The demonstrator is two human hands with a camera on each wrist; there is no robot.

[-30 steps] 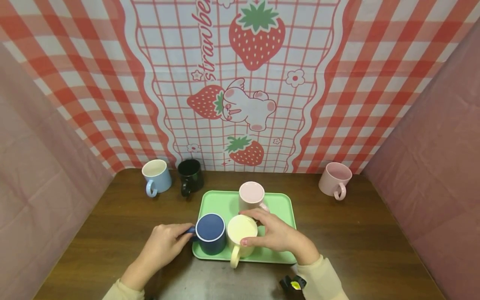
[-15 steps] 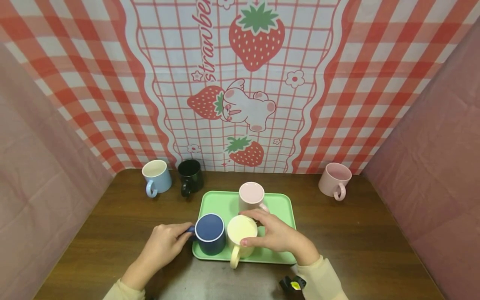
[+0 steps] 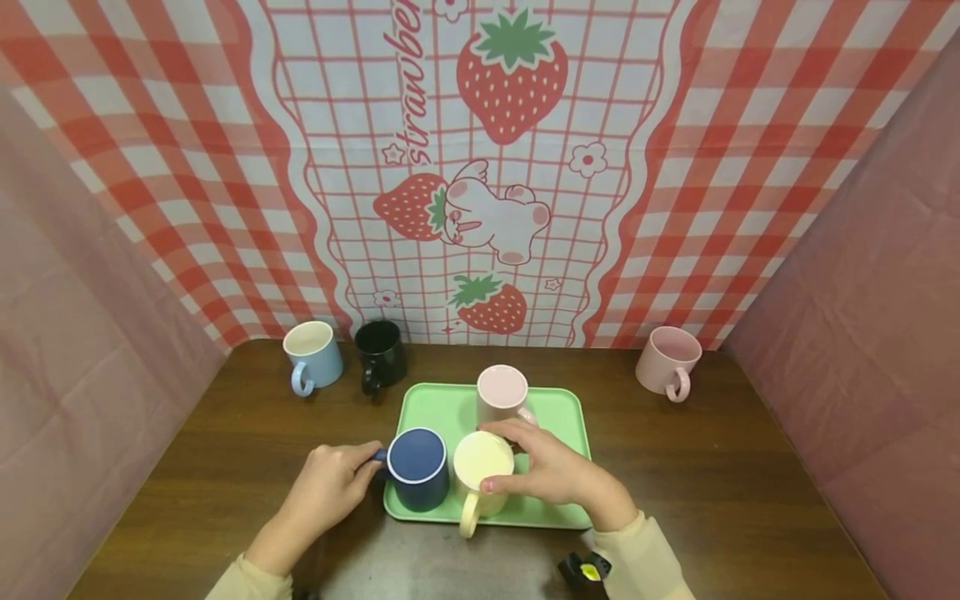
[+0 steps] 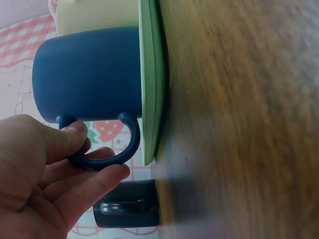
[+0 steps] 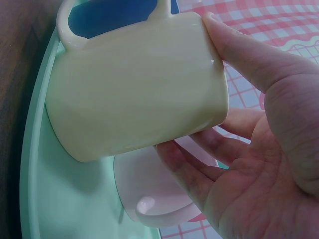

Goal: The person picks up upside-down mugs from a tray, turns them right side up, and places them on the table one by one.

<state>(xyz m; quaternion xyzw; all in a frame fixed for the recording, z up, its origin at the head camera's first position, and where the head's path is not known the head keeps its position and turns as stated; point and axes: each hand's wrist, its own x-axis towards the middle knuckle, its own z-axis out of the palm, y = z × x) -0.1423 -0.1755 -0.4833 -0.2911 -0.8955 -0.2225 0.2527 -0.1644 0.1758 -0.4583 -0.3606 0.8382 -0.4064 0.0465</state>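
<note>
My left hand point(image 3: 326, 483) pinches the handle of a navy blue mug point(image 3: 422, 492), thumb and fingers round the loop in the left wrist view. This mug point(image 4: 89, 74) stands upright at the front left of a light green tray point(image 3: 555, 412). Beside it is a pale yellow mug point(image 3: 480, 467), its handle toward the front. My right hand point(image 3: 558, 471) holds the yellow mug point(image 5: 134, 89) near the rim, thumb on one side and fingers on the other. Behind it on the tray stands a light pink mug point(image 3: 501, 400), partly covered by my right hand.
A light blue mug point(image 3: 318, 362) and a black mug point(image 3: 384, 362) stand at the back left of the brown wooden table point(image 3: 712, 492). Another pink mug point(image 3: 663, 367) is at the back right. A small black object point(image 3: 581, 569) lies by my right sleeve. A checked strawberry cloth point(image 3: 510, 192) hangs behind.
The navy mug and my left hand have shifted very slightly left, widening the gap to the yellow mug. My right hand keeps its hold on the yellow mug.
</note>
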